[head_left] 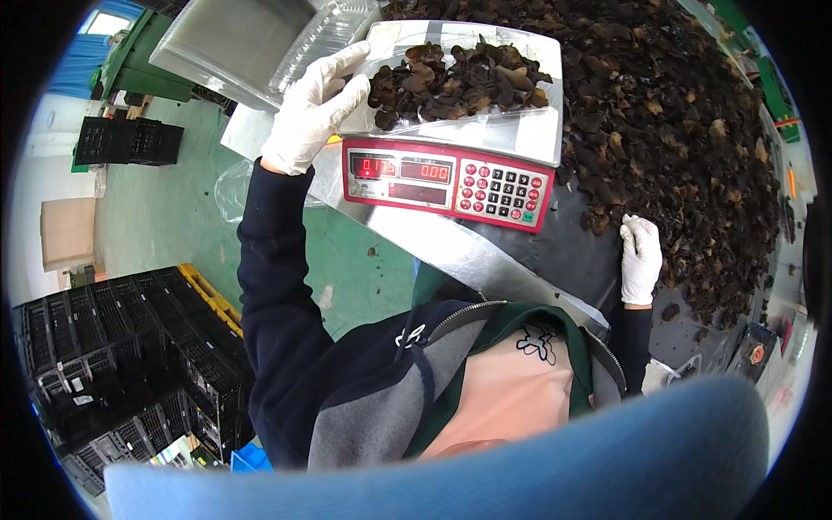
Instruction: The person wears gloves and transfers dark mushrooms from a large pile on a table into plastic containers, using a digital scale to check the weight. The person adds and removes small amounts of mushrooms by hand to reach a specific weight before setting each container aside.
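Note:
A clear plastic tray point(507, 124) of dark brown wood ear mushrooms point(451, 82) rests on the pan of a red-framed digital scale point(446, 184) with lit red digits. My left hand point(317, 111), in a white glove, grips the tray's left end, thumb on the near side and fingers farther back. To the right of the scale, my gloved right hand point(640, 262) is closed at the near edge of a large heap of loose wood ears point(667, 147). Its fingers are curled together, and whatever they may pinch is too small to make out.
Stacked empty clear trays point(234, 43) stand behind my left hand. A shiny metal table edge point(433, 251) runs below the scale. Black plastic crates point(113, 347) are piled at lower left, and another black crate point(130, 141) sits farther off on the green floor point(186, 208).

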A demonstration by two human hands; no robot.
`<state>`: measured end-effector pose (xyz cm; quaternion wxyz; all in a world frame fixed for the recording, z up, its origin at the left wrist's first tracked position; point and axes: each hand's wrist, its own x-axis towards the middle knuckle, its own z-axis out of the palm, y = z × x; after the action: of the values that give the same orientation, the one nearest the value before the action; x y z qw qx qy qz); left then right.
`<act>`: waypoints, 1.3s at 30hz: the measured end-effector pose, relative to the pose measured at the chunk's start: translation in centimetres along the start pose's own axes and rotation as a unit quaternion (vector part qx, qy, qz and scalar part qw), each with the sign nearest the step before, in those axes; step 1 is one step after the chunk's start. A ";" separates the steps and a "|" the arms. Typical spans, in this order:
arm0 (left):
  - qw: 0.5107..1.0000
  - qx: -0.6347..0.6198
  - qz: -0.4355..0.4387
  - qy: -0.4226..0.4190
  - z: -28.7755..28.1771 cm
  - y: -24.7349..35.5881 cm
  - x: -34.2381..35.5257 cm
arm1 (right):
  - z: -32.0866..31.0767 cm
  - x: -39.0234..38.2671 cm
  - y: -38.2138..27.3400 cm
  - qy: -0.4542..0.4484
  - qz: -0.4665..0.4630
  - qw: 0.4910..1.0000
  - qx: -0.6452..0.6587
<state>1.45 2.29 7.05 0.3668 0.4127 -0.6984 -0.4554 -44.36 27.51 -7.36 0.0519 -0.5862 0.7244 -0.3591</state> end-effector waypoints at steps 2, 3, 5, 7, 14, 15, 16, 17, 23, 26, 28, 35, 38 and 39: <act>0.999 0.037 0.014 0.010 0.1 -0.5 -0.5 | -0.7 0.7 -0.8 0.035 0.012 0.999 0.010; 0.999 0.038 0.017 0.007 0.0 -1.1 -0.6 | -1.0 0.9 -1.5 0.063 0.020 0.998 0.017; 0.993 0.064 -0.101 -0.003 -0.3 -2.2 -0.9 | -1.3 1.1 -2.0 0.064 0.082 0.992 0.072; 0.977 0.102 -0.186 -0.001 1.6 0.3 -0.9 | -1.9 2.0 -3.0 0.034 0.161 0.978 0.127; 0.983 0.124 -0.128 -0.031 2.9 -2.4 0.2 | -0.2 11.7 -9.9 -0.069 0.113 0.950 0.281; 0.979 0.137 -0.145 -0.031 3.7 -1.4 0.0 | 1.0 13.1 -9.4 -0.123 0.140 0.918 0.351; 0.979 0.124 -0.160 -0.035 3.9 -0.9 -0.1 | 2.1 14.2 -9.0 -0.176 0.163 0.875 0.420; 0.980 0.114 -0.154 -0.045 4.0 -0.7 -0.3 | 3.4 15.0 -9.1 -0.184 0.165 0.857 0.452; 0.984 0.112 -0.126 -0.057 4.9 0.3 -1.0 | 5.8 16.2 -9.7 -0.183 0.134 0.840 0.494; 0.989 0.077 -0.100 -0.078 5.9 -0.3 -0.7 | 4.1 14.5 -8.7 -0.179 0.129 0.858 0.463; 0.992 0.072 -0.054 -0.086 6.7 -1.4 -1.0 | 2.7 12.4 -8.4 -0.172 0.145 0.847 0.481; 0.974 0.017 -0.070 -0.213 17.9 3.6 -3.8 | -5.8 -1.6 -3.1 -0.014 0.208 0.829 0.520; 0.944 0.032 -0.021 -0.327 25.3 5.0 -4.6 | -11.1 -10.3 -0.8 0.077 0.258 0.851 0.450; 0.935 0.060 0.016 -0.351 27.7 5.2 -5.2 | -12.4 -13.1 -0.2 0.104 0.288 0.840 0.448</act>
<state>-22.33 17.53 2.45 0.0804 0.2370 -0.8148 -0.5229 -46.36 44.83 -2.65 0.3345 -0.2232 0.6218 -0.6720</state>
